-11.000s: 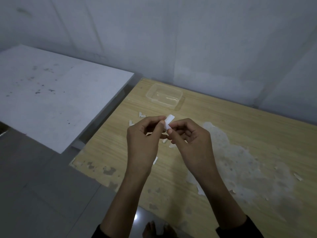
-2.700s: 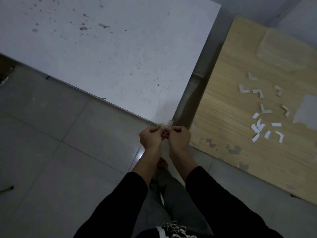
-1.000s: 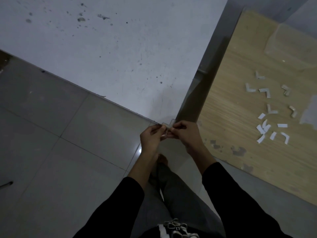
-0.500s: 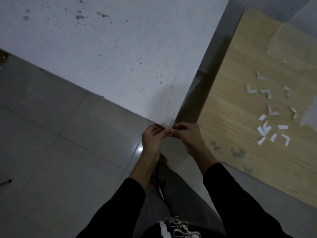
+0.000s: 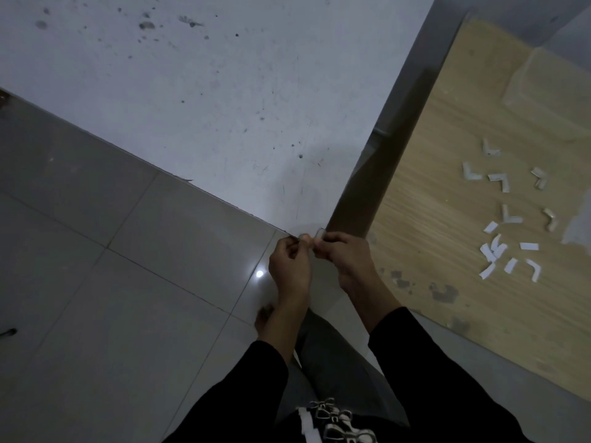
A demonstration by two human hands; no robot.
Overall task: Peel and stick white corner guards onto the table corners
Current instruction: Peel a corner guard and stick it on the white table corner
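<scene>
A small white corner guard (image 5: pixel 315 235) sits at the near corner of the white table (image 5: pixel 224 100). My left hand (image 5: pixel 289 266) pinches its left end from below. My right hand (image 5: pixel 343 255) pinches its right end, fingertips touching the guard at the table's corner. Both hands meet at the corner, and their fingers hide most of the guard. Several more white L-shaped corner guards (image 5: pixel 502 180) and loose backing strips (image 5: pixel 494 254) lie scattered on the wooden table (image 5: pixel 447 251) to the right.
A dark gap (image 5: pixel 380 161) separates the two tables. A clear plastic container (image 5: pixel 550 100) stands at the wooden table's far side. Grey floor tiles (image 5: pixel 112 282) spread to the left; my legs and a bare foot (image 5: pixel 263 314) are below the hands.
Since 11 seconds ago I have gone from the wooden table to the white table's corner with the guard. Over the last second both hands stay pinched at the corner, barely shifting.
</scene>
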